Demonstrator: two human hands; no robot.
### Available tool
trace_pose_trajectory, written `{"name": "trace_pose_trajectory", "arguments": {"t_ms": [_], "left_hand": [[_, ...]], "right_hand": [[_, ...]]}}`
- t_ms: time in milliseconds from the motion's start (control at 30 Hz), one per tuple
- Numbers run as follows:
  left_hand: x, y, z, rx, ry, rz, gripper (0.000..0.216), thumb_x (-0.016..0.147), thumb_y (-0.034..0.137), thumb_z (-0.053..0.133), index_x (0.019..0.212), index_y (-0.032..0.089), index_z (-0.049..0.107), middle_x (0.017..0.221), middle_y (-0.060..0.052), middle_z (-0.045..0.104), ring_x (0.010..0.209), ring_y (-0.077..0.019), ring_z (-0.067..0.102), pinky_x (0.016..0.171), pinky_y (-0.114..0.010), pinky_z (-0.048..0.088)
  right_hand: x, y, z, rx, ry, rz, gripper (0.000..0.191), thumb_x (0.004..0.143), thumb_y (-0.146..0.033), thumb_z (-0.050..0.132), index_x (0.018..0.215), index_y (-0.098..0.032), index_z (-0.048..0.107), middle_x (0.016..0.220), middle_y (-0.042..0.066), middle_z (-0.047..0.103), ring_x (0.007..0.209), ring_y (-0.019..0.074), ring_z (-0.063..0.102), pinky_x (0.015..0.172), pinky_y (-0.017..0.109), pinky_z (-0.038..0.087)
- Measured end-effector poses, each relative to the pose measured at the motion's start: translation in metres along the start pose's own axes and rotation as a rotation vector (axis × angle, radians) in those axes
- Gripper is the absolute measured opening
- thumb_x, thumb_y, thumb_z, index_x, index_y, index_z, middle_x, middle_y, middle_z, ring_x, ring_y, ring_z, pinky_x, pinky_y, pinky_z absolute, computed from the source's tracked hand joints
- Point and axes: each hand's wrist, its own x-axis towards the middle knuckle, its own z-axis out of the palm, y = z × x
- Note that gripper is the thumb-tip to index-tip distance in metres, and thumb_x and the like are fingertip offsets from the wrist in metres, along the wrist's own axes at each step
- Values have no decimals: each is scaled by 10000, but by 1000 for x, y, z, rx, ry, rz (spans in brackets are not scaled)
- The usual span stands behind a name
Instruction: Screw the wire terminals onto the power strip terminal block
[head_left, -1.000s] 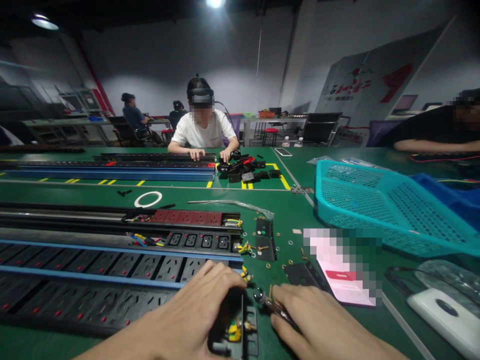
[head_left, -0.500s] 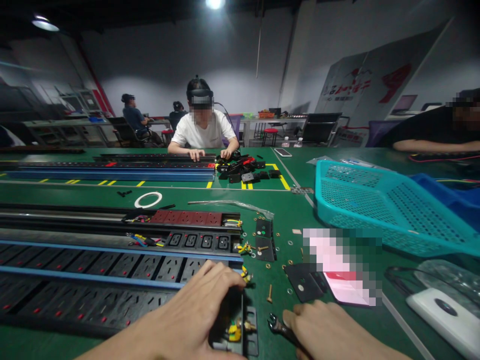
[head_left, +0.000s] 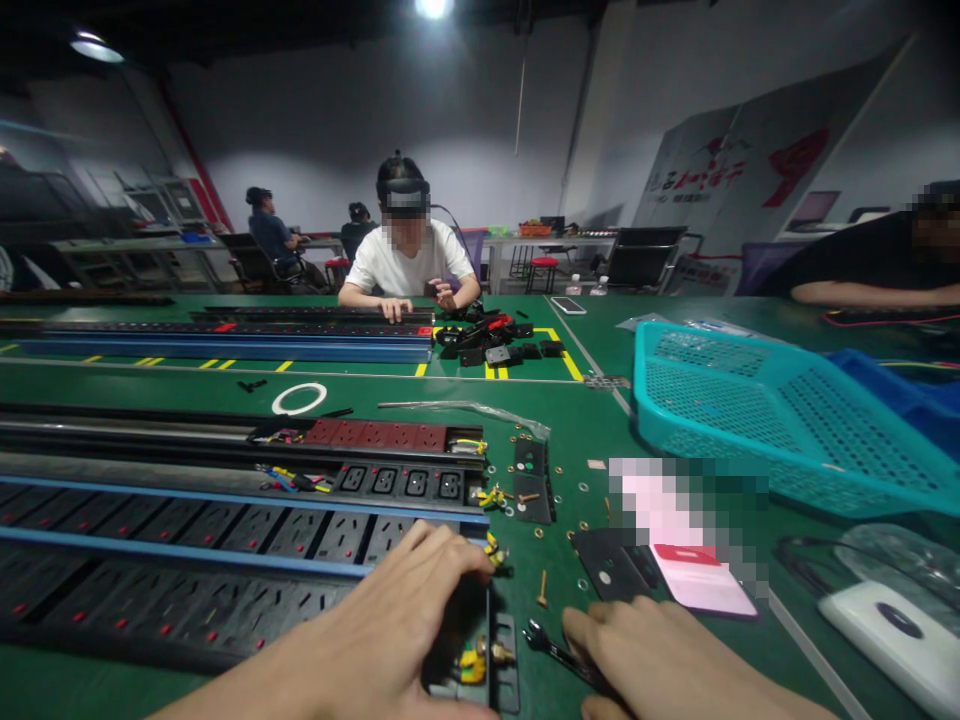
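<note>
Black power strip [head_left: 180,600], long and stiff, lies on the green bench mat [head_left: 75,685]; it looks heavy, and its blue rail [head_left: 187,553] seems the best place to hold it. Left hand [head_left: 390,630] is curled over the strip's end, near yellow-and-brass terminals [head_left: 472,660]; grip unclear. Right hand [head_left: 637,660] is half-closed over a steel wrench [head_left: 544,642]; hold unclear.

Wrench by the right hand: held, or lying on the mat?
Looks held: the wrench runs under the right hand, its head sticking out past it. The grip itself is hidden, so cannot be sure.
</note>
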Motion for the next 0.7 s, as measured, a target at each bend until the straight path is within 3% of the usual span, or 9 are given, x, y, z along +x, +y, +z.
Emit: {"name": "trace_pose_trajectory", "arguments": {"t_ms": [100, 200, 267, 367, 500, 567, 700], "left_hand": [[0, 1, -1, 1, 3, 0, 592, 837, 631, 667, 1185, 209, 441, 1081, -63, 546, 943, -249, 528, 903, -435, 446], [0, 1, -1, -2, 3, -1, 591, 843, 655, 645, 1177, 208, 451, 1077, -67, 547, 938, -250, 527, 891, -426, 447], [0, 0, -1, -4, -2, 2, 599, 843, 660, 642, 1185, 209, 447, 1080, -70, 544, 938, -253, 524, 887, -428, 445], [1, 1, -1, -7, -7, 1, 585, 863, 657, 619, 1197, 212, 438, 1088, -73, 542, 941, -256, 521, 888, -435, 439], [2, 1, -1, -22, 3, 8, 569, 895, 654, 575, 1215, 208, 426, 1114, -82, 543, 955, -257, 521, 902, -439, 430], [1, 1, -1, -23, 4, 6, 573, 890, 657, 582, 1211, 207, 429, 1110, -79, 545, 955, -256, 521, 903, -436, 428], [-1, 1, -1, -27, -8, -12, 585, 864, 636, 641, 1206, 207, 438, 1107, -68, 542, 961, -253, 518, 908, -428, 420]], "right_hand": [[1, -3, -2, -51, -35, 11, 207, 711, -136, 678, 882, -252, 698, 764, 60, 774, 578, 271, 720, 472, 303, 386], [4, -3, 0, -57, 33, 28, 164, 769, -140, 643, 880, -253, 686, 745, 49, 764, 563, 244, 707, 475, 295, 390], [8, -2, 2, -66, 120, 36, 244, 779, -94, 594, 937, -259, 678, 777, 49, 763, 583, 226, 702, 491, 285, 410], [16, -2, 6, -147, 216, 28, 422, 689, -1, 549, 1005, -256, 662, 890, 81, 760, 652, 236, 708, 506, 280, 441], [28, -2, 14, -280, 222, 8, 583, 582, 52, 532, 1072, -236, 657, 1147, 159, 707, 874, 308, 717, 538, 291, 490], [33, -2, 18, -301, 187, 33, 538, 613, 58, 544, 1044, -237, 673, 1141, 153, 699, 890, 302, 709, 561, 287, 501], [41, 0, 21, -254, 121, 96, 267, 780, -18, 614, 921, -236, 678, 956, 97, 695, 808, 270, 685, 580, 292, 496]]}}
